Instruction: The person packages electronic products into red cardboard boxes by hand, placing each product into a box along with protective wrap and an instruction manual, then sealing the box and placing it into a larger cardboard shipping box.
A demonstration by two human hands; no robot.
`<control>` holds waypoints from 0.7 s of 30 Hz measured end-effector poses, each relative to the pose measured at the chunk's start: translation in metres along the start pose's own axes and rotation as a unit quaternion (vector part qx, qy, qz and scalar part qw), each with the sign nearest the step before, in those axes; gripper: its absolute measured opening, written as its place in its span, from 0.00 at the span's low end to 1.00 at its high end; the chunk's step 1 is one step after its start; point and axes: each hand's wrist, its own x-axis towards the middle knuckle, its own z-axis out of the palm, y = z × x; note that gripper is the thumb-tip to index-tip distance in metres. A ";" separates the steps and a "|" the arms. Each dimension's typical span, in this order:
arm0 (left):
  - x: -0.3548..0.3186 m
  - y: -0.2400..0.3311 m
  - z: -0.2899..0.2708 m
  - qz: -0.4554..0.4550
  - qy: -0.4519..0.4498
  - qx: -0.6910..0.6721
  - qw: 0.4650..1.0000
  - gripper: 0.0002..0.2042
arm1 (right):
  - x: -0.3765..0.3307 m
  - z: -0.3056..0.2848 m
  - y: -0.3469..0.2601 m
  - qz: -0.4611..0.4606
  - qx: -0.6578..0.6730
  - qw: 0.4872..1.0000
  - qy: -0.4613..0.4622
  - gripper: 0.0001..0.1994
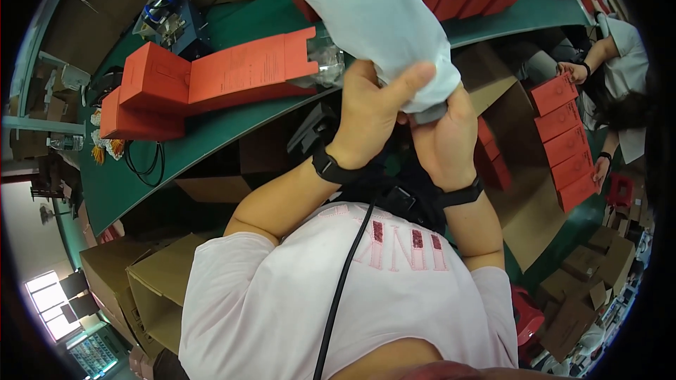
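Both hands [405, 119] gripping pale bag [380, 21], long axis tilted up-left

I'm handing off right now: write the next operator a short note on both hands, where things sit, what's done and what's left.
Left hand and right hand both grip the lower end of a pale bag, raised over the green table.
A dark item shows at the bag's bottom.
An open red box lies on the table, empty as far as visible.
Left: bagged item not yet boxed.
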 end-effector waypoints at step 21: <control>0.006 -0.022 0.015 -0.263 -0.020 -0.359 0.895 0.19 | -0.048 -0.050 -0.063 -0.421 -0.623 0.660 0.003 0.22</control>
